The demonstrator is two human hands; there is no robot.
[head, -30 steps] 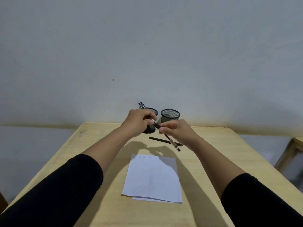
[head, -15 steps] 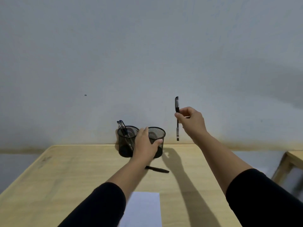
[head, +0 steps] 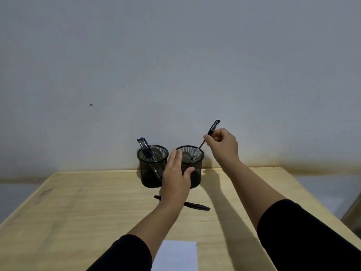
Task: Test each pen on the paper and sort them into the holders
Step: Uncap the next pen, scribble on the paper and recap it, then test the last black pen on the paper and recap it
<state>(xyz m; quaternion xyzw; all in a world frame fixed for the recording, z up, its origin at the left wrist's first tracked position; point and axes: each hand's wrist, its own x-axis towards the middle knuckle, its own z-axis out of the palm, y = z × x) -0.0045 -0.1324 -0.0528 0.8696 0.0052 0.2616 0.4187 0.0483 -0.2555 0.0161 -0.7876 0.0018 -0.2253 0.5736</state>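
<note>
Two black mesh holders stand at the table's far edge by the wall. The left holder [head: 150, 174] has a few pens [head: 146, 149] leaning in it. My left hand [head: 176, 176] grips the side of the right holder [head: 196, 169]. My right hand [head: 222, 143] pinches a capped black pen [head: 212, 131], tilted, with its tip inside the right holder's mouth. Another black pen [head: 197, 206] lies flat on the table behind my left wrist. The white paper [head: 176, 255] shows at the bottom edge, partly cut off.
The wooden table [head: 78, 212] ends at a plain grey wall [head: 175, 65]. A wooden frame edge [head: 354, 214] shows at the far right, beyond the table.
My right hand has come down and left from holding the pen upright in the air; the pen now tilts with its tip in the right holder. My left hand stays on that holder.
</note>
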